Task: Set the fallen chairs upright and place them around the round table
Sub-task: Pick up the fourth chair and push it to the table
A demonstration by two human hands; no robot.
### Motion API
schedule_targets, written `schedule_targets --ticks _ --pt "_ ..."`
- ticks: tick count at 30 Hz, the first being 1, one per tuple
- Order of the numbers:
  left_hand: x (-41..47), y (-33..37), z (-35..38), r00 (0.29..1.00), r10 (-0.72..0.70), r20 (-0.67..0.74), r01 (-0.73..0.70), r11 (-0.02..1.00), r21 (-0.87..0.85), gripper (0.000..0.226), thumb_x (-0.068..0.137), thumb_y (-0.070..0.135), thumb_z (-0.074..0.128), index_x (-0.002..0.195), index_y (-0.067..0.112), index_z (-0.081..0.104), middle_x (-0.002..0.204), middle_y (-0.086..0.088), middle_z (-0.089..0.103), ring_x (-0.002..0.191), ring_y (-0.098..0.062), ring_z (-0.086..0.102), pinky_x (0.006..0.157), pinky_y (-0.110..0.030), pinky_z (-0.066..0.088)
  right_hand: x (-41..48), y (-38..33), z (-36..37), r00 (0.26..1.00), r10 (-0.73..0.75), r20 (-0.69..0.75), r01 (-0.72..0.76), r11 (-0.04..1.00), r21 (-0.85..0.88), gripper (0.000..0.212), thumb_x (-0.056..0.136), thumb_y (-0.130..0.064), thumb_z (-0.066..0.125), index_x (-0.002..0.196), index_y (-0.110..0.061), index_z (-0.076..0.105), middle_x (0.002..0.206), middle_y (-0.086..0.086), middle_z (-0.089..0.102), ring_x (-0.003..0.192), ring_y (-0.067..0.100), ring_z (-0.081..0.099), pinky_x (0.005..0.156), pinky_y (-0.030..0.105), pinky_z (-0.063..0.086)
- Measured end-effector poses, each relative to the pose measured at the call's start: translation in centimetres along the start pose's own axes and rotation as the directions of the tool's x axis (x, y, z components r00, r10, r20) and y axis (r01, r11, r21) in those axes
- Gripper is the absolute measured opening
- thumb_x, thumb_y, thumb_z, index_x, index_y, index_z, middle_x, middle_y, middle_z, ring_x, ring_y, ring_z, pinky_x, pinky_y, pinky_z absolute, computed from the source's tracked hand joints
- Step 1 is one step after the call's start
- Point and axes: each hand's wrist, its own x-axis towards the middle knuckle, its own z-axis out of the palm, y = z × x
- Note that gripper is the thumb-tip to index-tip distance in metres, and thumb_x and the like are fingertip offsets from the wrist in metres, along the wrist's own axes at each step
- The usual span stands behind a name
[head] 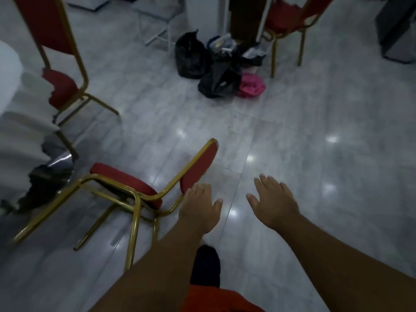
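Where it lies tipped on its side at lower left, the fallen chair (135, 190) rests on the floor (315, 131). Left hand (200, 208) spread flat near its backrest; right hand (273, 203) spread wide, empty. An upright chair (58, 64) stands upper left beside the white-draped table (20, 118).

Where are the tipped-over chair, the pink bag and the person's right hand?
Fallen chair (126, 180): head view, red seat cushion.
Pink bag (251, 86): head view, its middle.
Right hand (273, 199): head view, back of hand.
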Motion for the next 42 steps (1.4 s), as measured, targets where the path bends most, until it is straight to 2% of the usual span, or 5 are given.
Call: schedule_targets --ticks 6,15,30,38,42 --pt "8.8 -3.7 -1.1 0.992 -0.116 0.045 0.119 0.99 -0.075 0.067 0.106 0.047 0.034 0.158 0.007 0.022 0.166 -0.013 0.025 0.155 -0.031 0.017 0.128 -0.044 0.014 11.4 -2.2 -3.3 0.994 -0.107 0.033 0.11 0.992 -0.07 0.066 0.103 -0.052 0.027 0.159 -0.018 0.017 0.168 0.003 0.011 0.155 0.02 0.007 0.126 0.042 0.007" --pt "20.9 -6.9 -5.6 0.966 -0.26 0.004 0.256 0.95 -0.181 0.056 0.103 0.046 0.041 0.145 0.009 0.041 0.144 -0.012 0.05 0.136 -0.031 0.044 0.118 -0.047 0.035 25.4 -4.4 -7.2 0.965 -0.239 0.112 0.251 0.961 -0.119 0.065 0.103 -0.052 0.03 0.158 -0.02 0.02 0.168 0.004 0.014 0.154 0.021 0.011 0.125 0.042 0.009" --pt "41.3 -8.1 6.8 0.807 -0.572 0.149 0.584 0.735 -0.344 0.07 0.099 0.043 0.051 0.156 0.01 0.027 0.161 -0.012 0.033 0.15 -0.03 0.027 0.124 -0.04 0.017 54.5 -2.8 5.1 0.696 -0.543 0.47 0.691 0.684 -0.234 0.071 0.095 -0.051 0.05 0.155 -0.025 0.023 0.164 0.007 0.022 0.151 0.027 0.021 0.118 0.054 0.027" --pt "49.1 -11.5 16.8 0.774 -0.633 -0.024 0.591 0.735 -0.333 0.059 0.096 0.04 0.061 0.147 0.018 0.042 0.146 -0.005 0.05 0.138 -0.028 0.043 0.122 -0.043 0.025 63.4 -1.5 17.0 0.586 -0.684 0.435 0.784 0.614 -0.091 0.056 0.089 -0.038 0.068 0.139 -0.021 0.048 0.136 0.005 0.057 0.126 0.026 0.051 0.11 0.046 0.041" --pt "50.3 -13.0 20.2 0.726 -0.63 -0.275 0.582 0.776 -0.243 0.037 0.087 0.046 0.067 0.113 0.021 0.061 0.108 -0.003 0.064 0.098 -0.029 0.059 0.086 -0.042 0.044 65.7 -2.1 19.4 0.485 -0.789 0.377 0.846 0.532 0.027 0.028 0.085 -0.024 0.074 0.107 -0.013 0.06 0.102 0.009 0.061 0.092 0.029 0.054 0.078 0.042 0.046"
